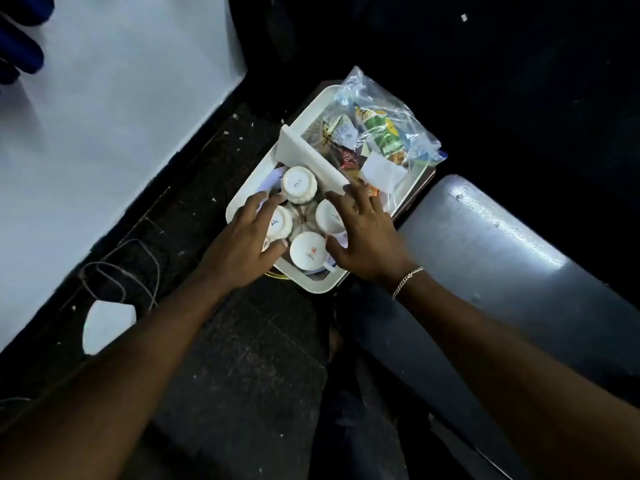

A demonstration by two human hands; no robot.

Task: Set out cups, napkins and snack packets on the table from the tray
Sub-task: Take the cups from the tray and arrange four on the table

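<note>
A white tray sits low on a dark stand beside the white table. In its near half, several white cups stand upside down. My left hand wraps the left cup, thumb at its near side. My right hand closes over the right cup, which it partly hides. The far cup and the near cup are untouched. A white flat slab, possibly stacked napkins, leans across the tray's middle. A clear bag of snack packets fills the far half.
A grey seat stands right of the tray. On the dark floor at left lie a looped cable and a white plug-like object. Something blue rests at the table's far left corner.
</note>
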